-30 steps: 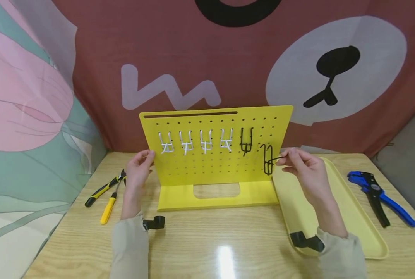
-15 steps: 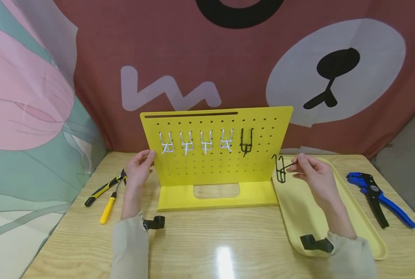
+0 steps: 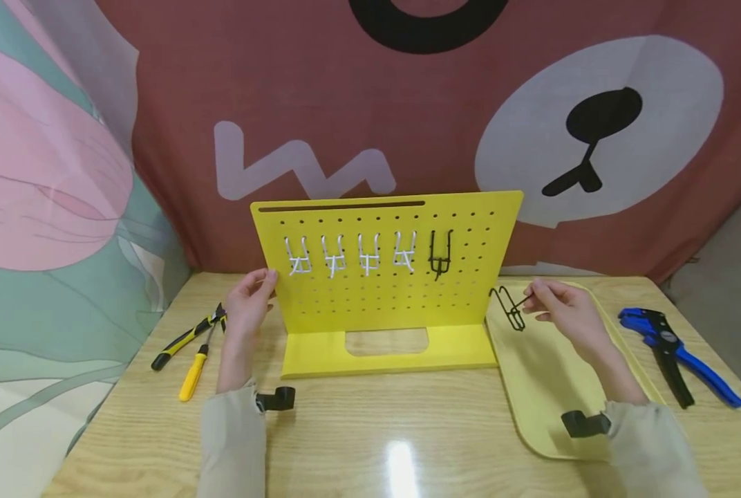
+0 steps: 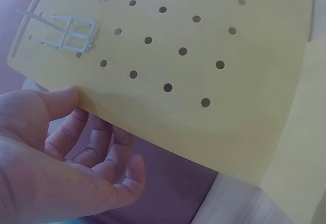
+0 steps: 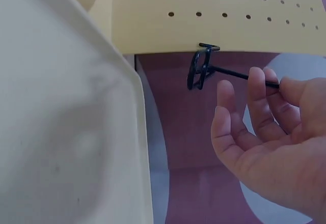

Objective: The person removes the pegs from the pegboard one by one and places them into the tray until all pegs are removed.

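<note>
A yellow pegboard [image 3: 370, 297] stands upright on its base. My left hand [image 3: 249, 299] holds its left edge, the thumb [image 4: 61, 102] on the front face and the other fingers behind. Several white wire hooks [image 3: 368, 260] hang in a row on the board, with one black hook [image 3: 440, 261] at the row's right end. My right hand [image 3: 566, 311] pinches the prong of another black pegboard hook [image 3: 512, 315] between thumb and fingertips. This hook is tilted in the air just right of the board, above the tray; the right wrist view shows its wire frame [image 5: 199, 71].
A pale yellow tray [image 3: 526, 422] lies right of the board, under my right hand. Farther right are blue-and-black wire strippers [image 3: 672, 349]. Yellow-and-black pliers [image 3: 186, 339] and a yellow-handled screwdriver [image 3: 193, 373] lie at the left. A printed cloth [image 3: 321, 90] hangs behind.
My right hand has moved right, away from the board's face, carrying the black hook over the tray and tilting it. My left hand stays on the board's edge.
</note>
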`<action>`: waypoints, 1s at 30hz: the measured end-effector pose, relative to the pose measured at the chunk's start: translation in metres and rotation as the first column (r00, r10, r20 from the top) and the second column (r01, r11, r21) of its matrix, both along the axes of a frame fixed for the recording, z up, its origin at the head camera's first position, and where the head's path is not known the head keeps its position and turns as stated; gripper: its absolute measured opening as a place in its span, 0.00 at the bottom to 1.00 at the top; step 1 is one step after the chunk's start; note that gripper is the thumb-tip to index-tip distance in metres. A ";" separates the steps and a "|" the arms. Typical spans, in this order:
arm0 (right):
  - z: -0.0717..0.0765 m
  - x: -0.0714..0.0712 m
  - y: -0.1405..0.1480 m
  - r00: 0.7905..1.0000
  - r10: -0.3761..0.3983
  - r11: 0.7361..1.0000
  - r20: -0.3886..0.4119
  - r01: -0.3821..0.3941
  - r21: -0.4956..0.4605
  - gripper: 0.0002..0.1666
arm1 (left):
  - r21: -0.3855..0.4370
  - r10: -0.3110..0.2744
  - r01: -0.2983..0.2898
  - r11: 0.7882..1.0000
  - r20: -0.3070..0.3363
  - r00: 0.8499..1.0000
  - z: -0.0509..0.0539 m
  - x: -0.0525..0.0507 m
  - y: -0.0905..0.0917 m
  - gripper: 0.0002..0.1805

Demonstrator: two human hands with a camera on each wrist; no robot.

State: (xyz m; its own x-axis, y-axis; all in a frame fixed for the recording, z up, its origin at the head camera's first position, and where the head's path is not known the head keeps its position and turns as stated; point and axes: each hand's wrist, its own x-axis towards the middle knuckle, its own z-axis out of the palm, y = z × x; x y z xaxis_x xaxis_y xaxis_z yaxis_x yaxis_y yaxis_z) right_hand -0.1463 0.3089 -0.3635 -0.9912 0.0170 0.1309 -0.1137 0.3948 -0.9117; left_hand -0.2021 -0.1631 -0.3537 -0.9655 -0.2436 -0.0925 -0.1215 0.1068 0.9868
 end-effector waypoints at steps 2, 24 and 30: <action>0.000 0.000 0.004 1.000 0.007 1.000 0.009 -0.007 -0.020 0.16 | 0.001 -0.002 0.002 1.000 -0.006 1.000 0.000 0.000 0.000 0.24; -0.022 -0.025 0.021 0.987 0.006 0.986 0.158 -0.032 0.166 0.32 | 0.005 0.000 0.000 1.000 -0.009 1.000 -0.001 -0.001 -0.001 0.24; -0.027 -0.029 0.021 0.983 0.008 0.981 0.181 -0.043 0.189 0.31 | -0.002 0.001 -0.001 1.000 -0.003 1.000 -0.002 -0.002 -0.001 0.24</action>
